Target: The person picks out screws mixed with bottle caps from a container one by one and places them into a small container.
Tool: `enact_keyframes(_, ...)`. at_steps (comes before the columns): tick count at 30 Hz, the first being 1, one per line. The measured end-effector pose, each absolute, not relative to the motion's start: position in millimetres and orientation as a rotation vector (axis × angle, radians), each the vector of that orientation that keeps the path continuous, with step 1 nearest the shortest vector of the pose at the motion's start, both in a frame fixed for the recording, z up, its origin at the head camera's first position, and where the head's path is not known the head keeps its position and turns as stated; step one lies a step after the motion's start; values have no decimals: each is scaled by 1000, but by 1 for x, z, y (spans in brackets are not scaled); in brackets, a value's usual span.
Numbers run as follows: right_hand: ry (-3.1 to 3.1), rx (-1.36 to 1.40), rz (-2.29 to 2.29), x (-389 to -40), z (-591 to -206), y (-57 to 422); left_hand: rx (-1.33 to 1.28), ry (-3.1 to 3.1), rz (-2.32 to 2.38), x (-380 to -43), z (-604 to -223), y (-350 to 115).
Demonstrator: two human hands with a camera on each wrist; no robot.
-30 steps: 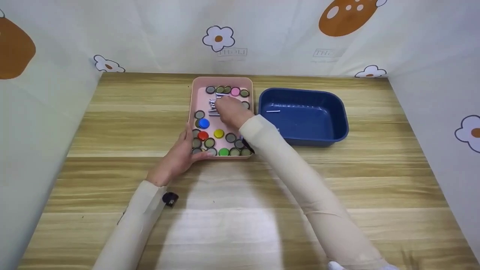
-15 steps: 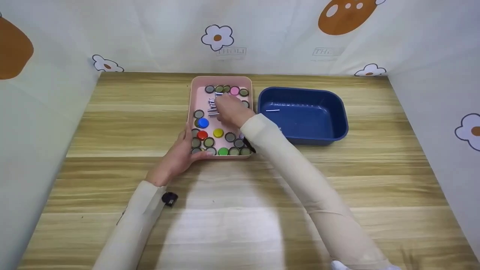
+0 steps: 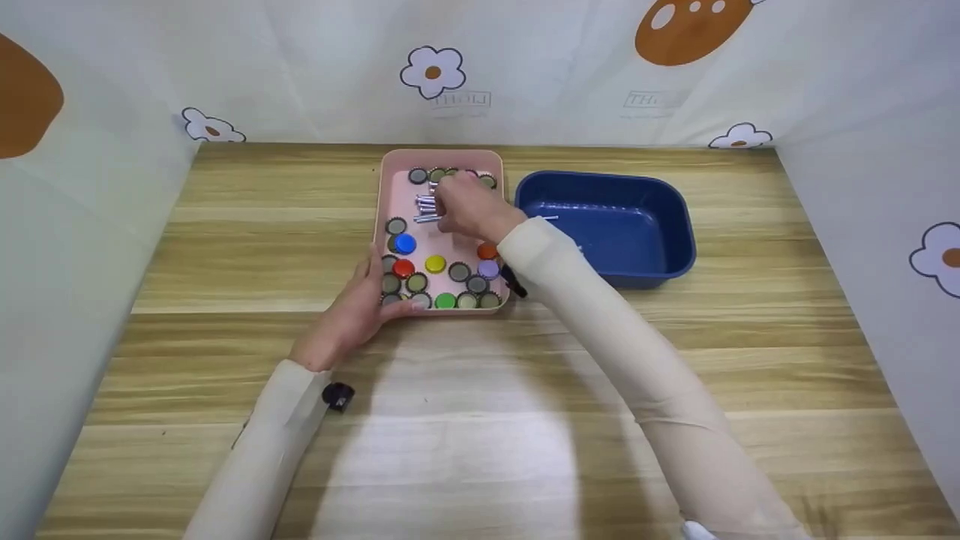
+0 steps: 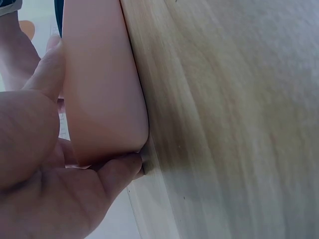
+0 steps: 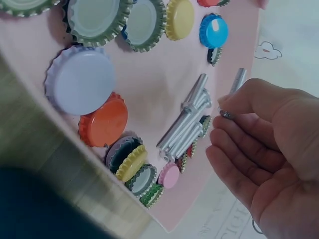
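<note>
At the tray's [image 3: 441,160] near left corner, the left hand [image 3: 349,311] grips the wall, thumb over the near rim, fingers along the side, probably to keep it from sliding on the worktop [image 3: 435,450]. Farther in, the right hand [image 3: 469,206] pinches one bolt [image 5: 239,80] above the tray between thumb and forefinger, likely because it is thin. The bin [image 3: 630,236] stands just beside the tray, presumably for easy reach.

Counting outward: of the caps [image 3: 435,263], at least six lie colour-up in the head view (green, lilac, red, yellow, orange, blue, one each), with over a dozen underside-up; the right hand hides some. At least four loose bolts [image 5: 179,128] lie heaped toward the far end, overlapping. One silver rod [image 3: 551,217] shows in the bin, partly behind the sleeve [image 3: 645,367].
</note>
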State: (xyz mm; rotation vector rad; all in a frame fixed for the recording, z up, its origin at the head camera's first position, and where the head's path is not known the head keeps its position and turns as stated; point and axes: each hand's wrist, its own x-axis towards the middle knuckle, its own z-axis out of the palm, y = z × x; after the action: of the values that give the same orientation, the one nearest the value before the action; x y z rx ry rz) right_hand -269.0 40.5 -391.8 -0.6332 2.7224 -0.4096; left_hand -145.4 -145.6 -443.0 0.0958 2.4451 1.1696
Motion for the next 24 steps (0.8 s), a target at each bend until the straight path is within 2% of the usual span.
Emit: enact_keyframes(24, 2675, -708, -575, -264, -374, 81, 175, 2518, 1150, -146, -446, -145)
